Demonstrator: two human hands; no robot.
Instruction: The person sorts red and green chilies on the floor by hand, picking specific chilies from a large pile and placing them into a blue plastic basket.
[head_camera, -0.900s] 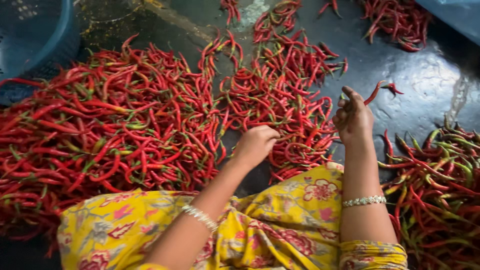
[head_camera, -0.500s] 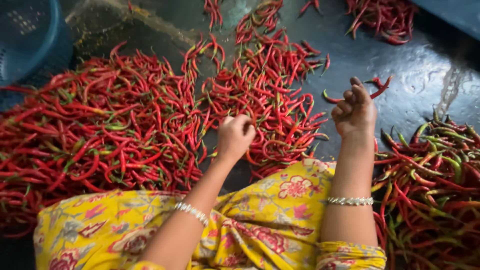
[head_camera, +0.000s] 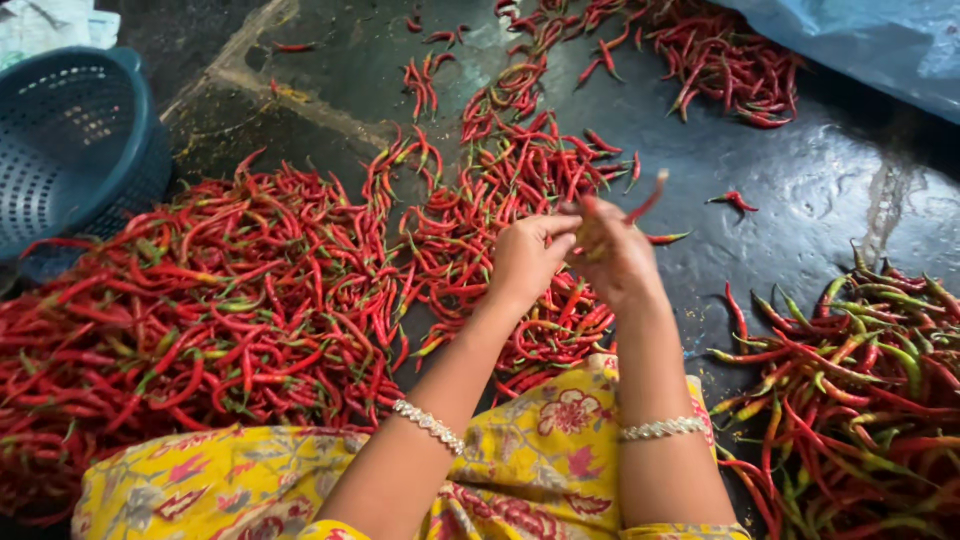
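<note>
Half a second ago the hands were apart; now the left hand (head_camera: 528, 258) and right hand (head_camera: 618, 255) meet above the near edge of the big red chilli heap (head_camera: 250, 310). A single red chilli (head_camera: 648, 198) sticks up from the right hand's fingertips (head_camera: 592, 208) — pinched there, its lower end hidden behind the knuckles. The left hand's fingers (head_camera: 556, 226) curl narrowly toward it; whether they touch it cannot be told. Left of the heap sits a blue basket (head_camera: 70, 150), cut off by the frame. To the heap's right lies a mixed red-green pile (head_camera: 860, 380), also cropped.
</note>
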